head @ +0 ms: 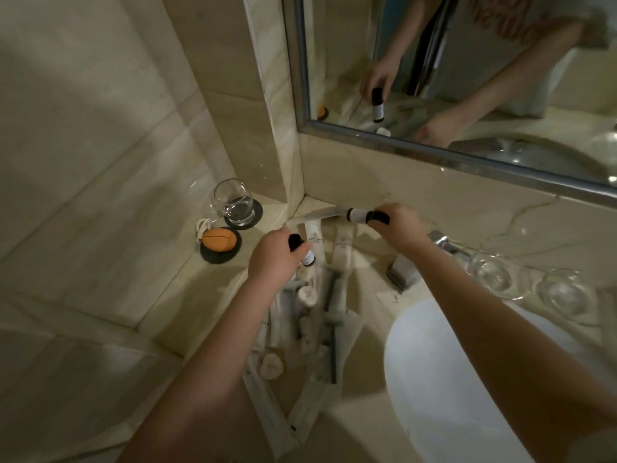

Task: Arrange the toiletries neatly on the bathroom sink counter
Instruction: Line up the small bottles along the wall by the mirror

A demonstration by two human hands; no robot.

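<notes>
Sorting barely begun; both hands carry small bottles.

Near: heap of pale tubes [320, 332] and packets lies jumbled on the counter [187, 295] left of the basin [450, 379], unsorted. Mid: left hand [277, 259] clenched round a dark-capped bottle [305, 253], tilted above the heap. Far: right hand [397, 225] grips a second bottle [359, 215] by its cap, held sideways near the back wall. Far left, glass [233, 205] and soap [219, 239] sit on coasters, seemingly placed.

Blurred toiletry pile [320, 315], labels unreadable
</notes>
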